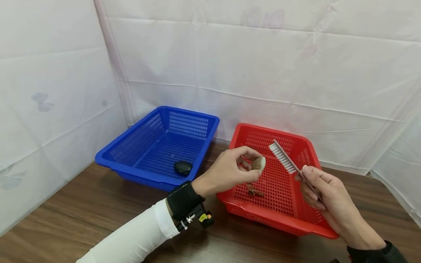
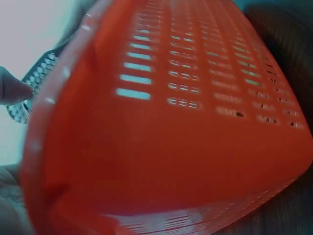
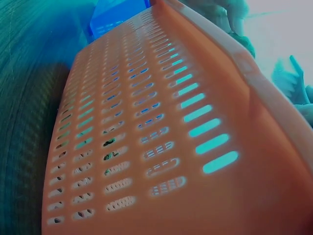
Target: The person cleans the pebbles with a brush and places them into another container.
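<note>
My left hand pinches a small pale, rounded, stone-like object between thumb and fingers, above the red basket. To its right, my right hand grips the handle of a brush. The brush's white bristles face left toward the pale object, with a gap between them. Crumbs of brown dirt lie on the basket floor below. In the right wrist view the left hand and the bristles show past the rim.
A blue basket stands to the left, with a dark, smooth, rounded object inside near its front corner. Both baskets sit on a brown wooden table. White sheeting hangs behind and along the sides.
</note>
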